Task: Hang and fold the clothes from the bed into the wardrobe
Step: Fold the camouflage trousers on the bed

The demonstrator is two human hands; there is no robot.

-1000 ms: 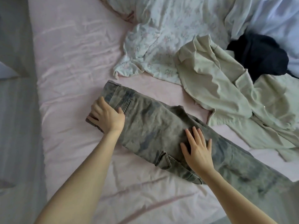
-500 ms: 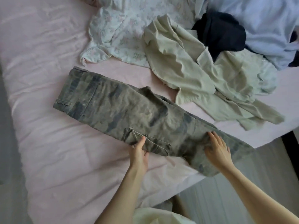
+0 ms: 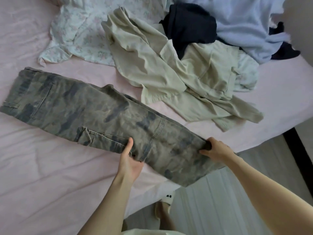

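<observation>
Both hands now grip the camouflage trousers (image 3: 94, 112): left hand (image 3: 129, 161) pinching at 6 o'clock, right hand (image 3: 214, 150) grasping toward 4. Hems overhang the bed (image 3: 50, 175); uneven lifting risks skewing my fold.

1 pr camo trousers (image 3: 94, 109), 1 beige garment (image 3: 152, 65), 1 floral top (image 3: 81, 31), 1 navy item (image 3: 189, 28), 1 lt-blue sweater (image 3: 242, 22), 2 hands, 1 bed (image 3: 50, 175).

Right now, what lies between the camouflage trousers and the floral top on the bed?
In the head view, only bare pink sheet lies between the trousers and the floral top. The beige jacket sits off to the right of that gap.
</observation>
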